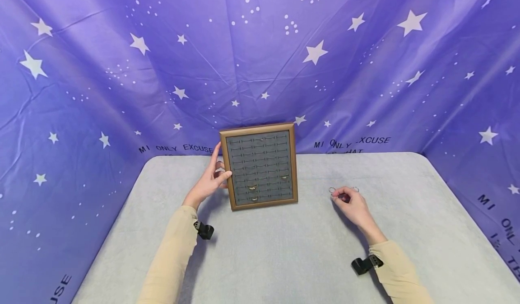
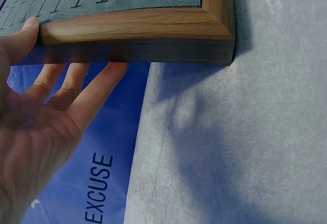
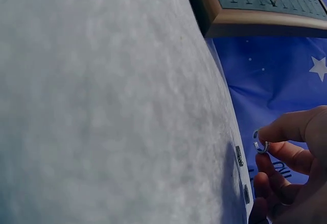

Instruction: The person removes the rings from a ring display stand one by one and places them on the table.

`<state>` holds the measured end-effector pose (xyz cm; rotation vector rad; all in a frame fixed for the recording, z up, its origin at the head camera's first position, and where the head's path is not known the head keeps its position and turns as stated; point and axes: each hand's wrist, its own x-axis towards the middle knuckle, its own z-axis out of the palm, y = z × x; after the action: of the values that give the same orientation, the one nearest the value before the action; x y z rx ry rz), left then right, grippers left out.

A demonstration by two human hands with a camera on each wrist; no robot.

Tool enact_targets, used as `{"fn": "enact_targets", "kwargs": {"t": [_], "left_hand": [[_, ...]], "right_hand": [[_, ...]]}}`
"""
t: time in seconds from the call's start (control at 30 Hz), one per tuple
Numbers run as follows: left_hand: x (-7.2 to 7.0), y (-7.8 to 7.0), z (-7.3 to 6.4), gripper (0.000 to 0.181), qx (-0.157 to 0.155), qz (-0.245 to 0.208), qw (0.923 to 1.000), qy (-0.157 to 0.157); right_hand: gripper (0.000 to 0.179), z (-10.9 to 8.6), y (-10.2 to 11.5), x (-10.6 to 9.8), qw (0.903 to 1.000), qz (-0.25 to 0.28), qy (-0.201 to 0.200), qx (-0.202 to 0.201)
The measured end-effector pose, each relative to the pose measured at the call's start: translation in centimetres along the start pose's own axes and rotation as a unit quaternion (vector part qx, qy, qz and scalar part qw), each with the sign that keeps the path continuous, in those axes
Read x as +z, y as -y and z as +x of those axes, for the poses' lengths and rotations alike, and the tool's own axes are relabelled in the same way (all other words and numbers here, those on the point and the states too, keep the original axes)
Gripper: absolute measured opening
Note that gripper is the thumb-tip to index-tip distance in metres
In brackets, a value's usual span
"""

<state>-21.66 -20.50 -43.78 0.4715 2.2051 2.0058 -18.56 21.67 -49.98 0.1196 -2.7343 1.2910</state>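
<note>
A wood-framed ring display tray (image 1: 262, 166) stands tilted up at the back of the table, its dark grey padded face lined with rows of slots. Several rings sit in the slots, one of them a gold-toned ring (image 1: 253, 187) near the bottom. My left hand (image 1: 208, 182) holds the tray by its left side, thumb on the front edge and fingers behind. Off to the right of the tray, my right hand (image 1: 354, 207) pinches a silver open ring (image 3: 261, 143) between thumb and fingertips. Close by that hand, small rings (image 3: 239, 155) lie on the table.
The table (image 1: 260, 254) has a pale grey cloth top. Directly behind it and along both sides hangs a purple curtain (image 1: 243, 60) with white stars and lettering. A black wrist camera (image 1: 204, 230) is strapped on the left sleeve, another (image 1: 367, 264) on the right.
</note>
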Motion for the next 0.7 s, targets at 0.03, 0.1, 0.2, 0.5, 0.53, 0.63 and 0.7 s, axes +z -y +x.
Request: {"fn": "enact_targets", "kwargs": {"t": [0.03,0.1,0.2,0.5,0.53,0.63,0.7], "left_hand": [[0.0,0.0,0.0,0.09,-0.001,-0.001,1.0,0.0],[0.0,0.0,0.0,0.09,-0.001,-0.002,1.0,0.001],[0.0,0.0,0.0,0.09,-0.001,-0.001,1.0,0.001],[0.0,-0.1,0.0,0.09,-0.001,0.002,1.0,0.002],[0.0,-0.2,0.0,0.09,0.0,0.001,1.0,0.002],[0.1,-0.2,-0.1,0.09,0.0,0.001,1.0,0.002],[0.1,-0.2,-0.1,0.09,-0.001,0.002,1.0,0.002]], "right_hand": [[0.005,0.0,-0.1,0.0,1.0,-0.002,0.004,0.001],[0.005,0.1,-0.2,-0.1,0.9999,-0.009,0.011,0.004],[0.004,0.2,-0.4,-0.2,0.9996,-0.021,0.019,0.003],[0.004,0.5,-1.0,-0.3,0.9982,-0.051,0.028,-0.014],[0.004,0.5,-1.1,-0.3,0.9981,-0.053,0.028,-0.015],[0.005,0.6,-1.3,-0.4,0.9976,-0.059,0.029,-0.017],[0.005,0.7,-1.3,-0.4,0.9974,-0.063,0.029,-0.018]]}}
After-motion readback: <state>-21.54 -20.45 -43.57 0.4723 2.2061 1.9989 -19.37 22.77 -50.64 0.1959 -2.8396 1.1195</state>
